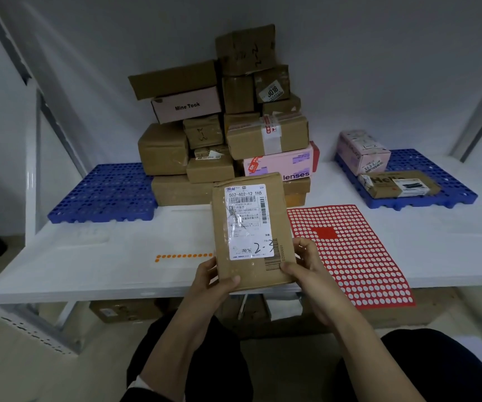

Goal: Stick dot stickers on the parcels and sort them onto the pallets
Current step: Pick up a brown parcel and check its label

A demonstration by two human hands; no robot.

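I hold a flat brown parcel [251,227] upright over the table's front edge; its white label reads "2-3" in marker. My left hand [213,281] grips its lower left corner and my right hand [306,265] grips its lower right edge. A red sticker sheet [358,256] with many empty holes lies to the right on the table. A strip of orange dot stickers [183,256] lies to the left. A blue pallet [103,192] at the left is bare. A blue pallet [443,195] at the right carries a pink box [361,152] and a brown "Hello" box [399,184].
A pile of several brown and pink parcels [225,132] stands at the back middle of the white table [88,262]. More boxes [123,310] sit under the table. Metal frame posts [35,169] rise at the left and right.
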